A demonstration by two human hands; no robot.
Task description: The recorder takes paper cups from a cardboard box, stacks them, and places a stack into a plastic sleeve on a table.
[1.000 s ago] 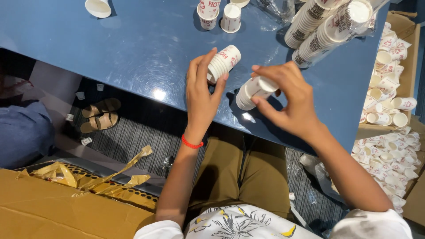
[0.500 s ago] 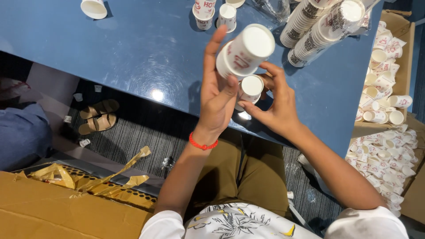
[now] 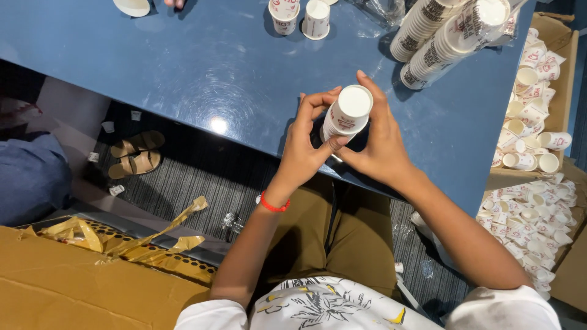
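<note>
Head view: above the blue counter [image 3: 183,67], long cup stacks [image 3: 440,43] lie finished while loose cups [image 3: 532,128] fill boxes, unsorted. Left hand [image 3: 302,153] and right hand [image 3: 382,143] both grip one small cup stack [image 3: 345,116], fingers pinching it.

Brown cardboard box [image 3: 73,293] lower left; clear plastic wrapper [image 3: 382,9] top.

Shirt: white short sleeves, dark and yellow print.
Trousers: olive-brown.
Left hand [image 3: 304,153]: red band at the wrist.
Right hand [image 3: 380,143]: bare.
</note>
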